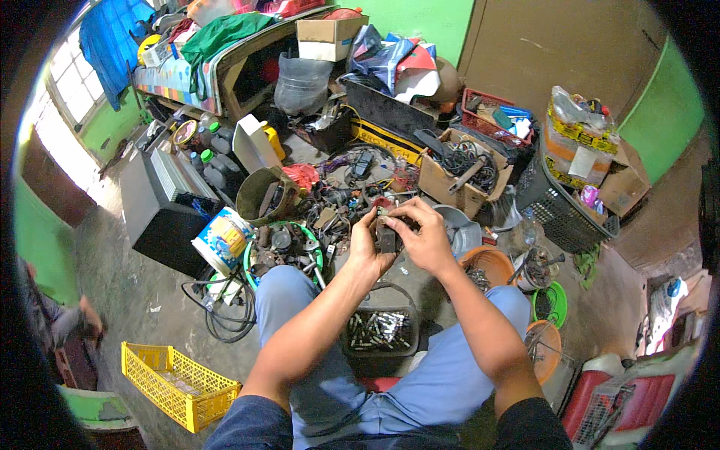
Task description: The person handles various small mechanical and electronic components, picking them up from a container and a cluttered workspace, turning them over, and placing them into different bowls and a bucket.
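Note:
Above my knees, both hands meet on a small dark, block-shaped part (386, 240); its exact kind is hard to make out. My left hand (364, 241) wraps round its side. Fingers of my right hand (424, 234) pinch at its upper end, where a bit of red shows just beyond. Between my legs stands a black tub (382, 355) of small metal cylindrical pieces. A pile of dark mechanical parts (341, 214) spreads behind my hands. Left of it, a green-rimmed basin (320, 262) holds more such parts.
An orange basin (491, 255) and a small green basin (560, 296) stand right of my knee. To the left are a white bucket (217, 244), a black cabinet (161, 229) and a yellow crate (191, 409). Beyond lie a cardboard box (442, 180) of cables and a black basket (559, 210).

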The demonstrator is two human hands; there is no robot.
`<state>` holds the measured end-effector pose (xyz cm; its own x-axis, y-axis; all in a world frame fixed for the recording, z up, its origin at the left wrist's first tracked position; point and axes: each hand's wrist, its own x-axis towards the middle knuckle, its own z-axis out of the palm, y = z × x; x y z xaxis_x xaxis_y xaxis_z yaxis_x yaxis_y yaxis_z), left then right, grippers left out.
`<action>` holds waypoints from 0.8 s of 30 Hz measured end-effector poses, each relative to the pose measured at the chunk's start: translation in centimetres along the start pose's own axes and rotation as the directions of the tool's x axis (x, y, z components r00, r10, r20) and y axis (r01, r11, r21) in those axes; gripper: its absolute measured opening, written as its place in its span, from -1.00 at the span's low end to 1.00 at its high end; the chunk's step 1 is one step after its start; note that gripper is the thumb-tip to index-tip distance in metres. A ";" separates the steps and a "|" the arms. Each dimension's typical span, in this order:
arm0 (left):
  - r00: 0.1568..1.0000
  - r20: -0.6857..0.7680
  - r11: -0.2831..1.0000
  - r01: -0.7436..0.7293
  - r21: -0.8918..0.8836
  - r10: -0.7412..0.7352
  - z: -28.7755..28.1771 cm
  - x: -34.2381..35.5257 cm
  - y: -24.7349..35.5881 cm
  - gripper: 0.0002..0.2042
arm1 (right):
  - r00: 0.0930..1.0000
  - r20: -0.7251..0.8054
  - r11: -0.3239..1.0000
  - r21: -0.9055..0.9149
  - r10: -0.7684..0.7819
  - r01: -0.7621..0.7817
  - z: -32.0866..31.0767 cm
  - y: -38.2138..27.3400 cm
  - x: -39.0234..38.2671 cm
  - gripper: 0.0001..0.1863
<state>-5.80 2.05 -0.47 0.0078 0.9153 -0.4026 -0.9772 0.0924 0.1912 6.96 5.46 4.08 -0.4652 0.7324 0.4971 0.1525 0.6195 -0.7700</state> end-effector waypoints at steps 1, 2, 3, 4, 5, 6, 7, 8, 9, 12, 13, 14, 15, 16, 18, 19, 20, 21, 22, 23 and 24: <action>1.000 0.024 0.999 0.003 -0.034 -0.002 0.4 0.2 -0.5 -0.67 | 1.000 -0.018 1.000 -0.009 0.010 -0.010 -0.6 0.1 -0.3 -0.86; 0.999 0.048 0.998 0.006 -0.069 -0.003 0.7 0.3 -1.0 -0.67 | 0.999 -0.035 1.000 -0.017 0.019 -0.019 -1.1 0.2 -0.5 -0.86; 0.999 0.038 0.998 0.005 -0.064 -0.003 1.0 0.4 -1.6 -0.66 | 0.998 -0.053 0.999 -0.025 0.027 -0.028 -1.6 0.3 -0.7 -0.87; 1.000 0.014 0.997 0.015 -0.073 -0.014 0.8 0.7 -1.8 -0.67 | 0.997 -0.077 0.999 -0.030 0.026 -0.028 -1.9 0.3 -1.0 -0.88; 1.000 -0.010 0.996 0.024 -0.082 -0.025 0.7 1.0 -2.0 -0.68 | 0.995 -0.100 0.999 -0.035 0.025 -0.028 -2.1 0.4 -1.1 -0.88; 0.999 -0.034 0.995 0.032 -0.091 -0.036 0.5 1.3 -2.1 -0.68 | 0.992 -0.123 0.999 -0.040 0.023 -0.028 -2.2 0.5 -1.2 -0.89; 0.998 -0.047 0.994 0.027 -0.102 -0.032 0.9 1.2 -2.4 -0.68 | 0.990 -0.143 0.999 -0.042 0.019 -0.025 -2.5 0.6 -1.4 -0.90; 0.998 -0.060 0.993 0.022 -0.114 -0.029 1.4 1.1 -2.8 -0.68 | 0.987 -0.162 0.999 -0.043 0.015 -0.022 -2.8 0.6 -1.5 -0.90; 0.997 -0.073 0.992 0.016 -0.125 -0.025 1.9 1.0 -3.1 -0.68 | 0.983 -0.181 0.999 -0.045 0.011 -0.019 -3.0 0.6 -1.6 -0.91; 0.999 -0.029 0.996 0.011 -0.087 -0.013 2.7 0.9 -3.7 -0.66 | 0.965 -0.239 0.992 0.088 0.105 -0.086 -3.1 1.9 -2.0 -0.90; 1.000 -0.017 0.995 0.004 -0.096 -0.005 2.5 0.9 -3.5 -0.66 | 0.962 -0.235 0.984 0.135 0.142 -0.112 -3.0 1.4 -1.9 -0.90; 1.000 -0.005 0.994 -0.003 -0.105 0.003 2.3 1.0 -3.4 -0.66 | 0.957 -0.229 0.973 0.183 0.178 -0.138 -2.8 0.6 -1.8 -0.90; 1.000 0.007 0.993 -0.011 -0.114 0.012 2.1 1.1 -3.2 -0.65 | 0.951 -0.221 0.959 0.230 0.215 -0.163 -2.6 0.1 -1.7 -0.90; 1.000 0.000 0.993 -0.008 -0.121 0.008 2.1 1.2 -3.2 -0.65 | 0.953 -0.235 0.968 0.207 0.190 -0.142 -2.6 0.2 -1.7 -0.91; 1.000 -0.014 0.991 -0.006 -0.135 0.004 2.1 1.4 -3.1 -0.65 | 0.956 -0.259 0.982 0.162 0.140 -0.100 -2.3 0.4 -1.7 -0.91; 1.000 0.000 0.989 -0.002 -0.149 0.002 1.7 1.7 -3.1 -0.65 | 0.961 -0.261 0.993 0.099 0.090 -0.066 -2.2 0.7 -1.7 -0.90; 1.000 0.014 0.987 0.002 -0.163 0.000 1.4 2.0 -3.0 -0.66 | 0.965 -0.260 0.999 0.036 0.040 -0.031 -2.1 1.2 -1.6 -0.90; 1.000 0.028 0.984 0.006 -0.177 -0.001 1.0 2.3 -2.9 -0.66 | 0.967 -0.256 1.000 -0.026 -0.012 0.005 -1.9 1.6 -1.6 -0.90; 1.000 0.004 0.983 0.011 -0.184 -0.011 1.0 2.4 -2.9 -0.66 | 0.965 -0.262 0.999 -0.026 -0.027 0.021 -1.8 1.9 -1.6 -0.89; 1.000 -0.019 0.982 0.017 -0.190 -0.021 1.0 2.6 -2.9 -0.66 | 0.962 -0.268 0.999 -0.027 -0.043 0.038 -1.7 2.2 -1.6 -0.89; 0.999 -0.042 0.980 0.022 -0.197 -0.031 1.0 2.7 -2.9 -0.66 | 0.960 -0.274 0.998 -0.027 -0.060 0.054 -1.5 2.5 -1.6 -0.89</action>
<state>-2.74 4.63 -1.21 0.0292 0.8946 -0.4459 -0.9994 0.0336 0.0021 9.41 6.28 1.99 -0.2163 0.7434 0.6329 0.1509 0.6659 -0.7306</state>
